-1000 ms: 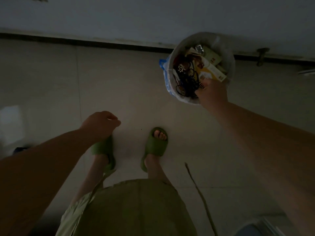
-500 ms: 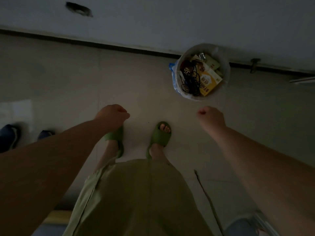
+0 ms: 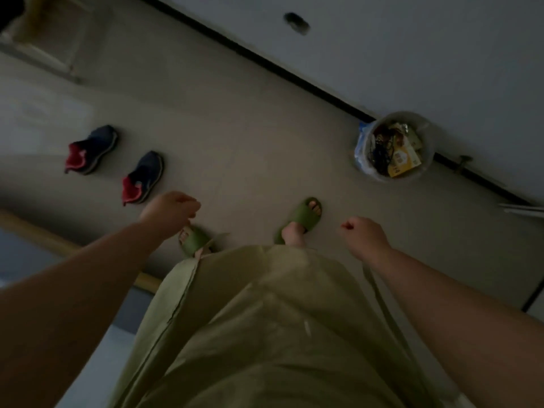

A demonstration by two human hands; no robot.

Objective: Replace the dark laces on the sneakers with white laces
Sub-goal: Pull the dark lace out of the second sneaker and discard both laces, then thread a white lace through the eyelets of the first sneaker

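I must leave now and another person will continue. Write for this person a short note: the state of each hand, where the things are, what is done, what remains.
Left hand: fingers curled, holds nothing that I can see.
Right hand: a closed fist, also nothing visible in it.
The two dark sneakers stand on the floor, ahead and to the left, apart from both hands.
The dark laces lie in the bin by the wall, ahead and to the right.
Done: old laces appear removed and thrown away.
Left: thread the white laces into both sneakers. No white laces show in this view, so find them first.
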